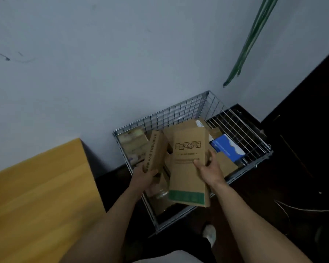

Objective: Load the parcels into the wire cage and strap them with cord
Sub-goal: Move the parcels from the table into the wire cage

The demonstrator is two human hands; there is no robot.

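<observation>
**Large flat carton** (188, 168): brown cardboard. Its top face carries a row of bold dark characters with two finer lines of print below, all too blurred to read, and a green band crosses its near end. It is held tilted over the middle of the wire cage, with the near end above the near rim.

**Narrow carton** (154, 150): brown cardboard with one line of dark print along its long side, which cannot be read. It is held on edge just left of the large carton, over the cage.

**Wire cage** (171, 114): silver mesh with an open top, standing on the dark floor (273, 186) against the pale wall (84, 73). It holds:
- a pale printed carton (133, 145) in the far left corner
- a blue box (226, 149) with a white wavy band by the right side
- several plain brown parcels beneath and between these

**Left hand** (144, 177): grips the near end of the narrow carton, forearm reaching in from below.

**Right hand** (207, 168): grips the right edge of the large carton, thumb on its top face.

**Cord** (302, 209): a thin pale line lying on the floor, right of the cage and apart from it.

**Table** (36, 186): yellow wood, left of the cage.

**Green strips** (251, 40): hanging by the wall, above the cage's far right corner.
</observation>
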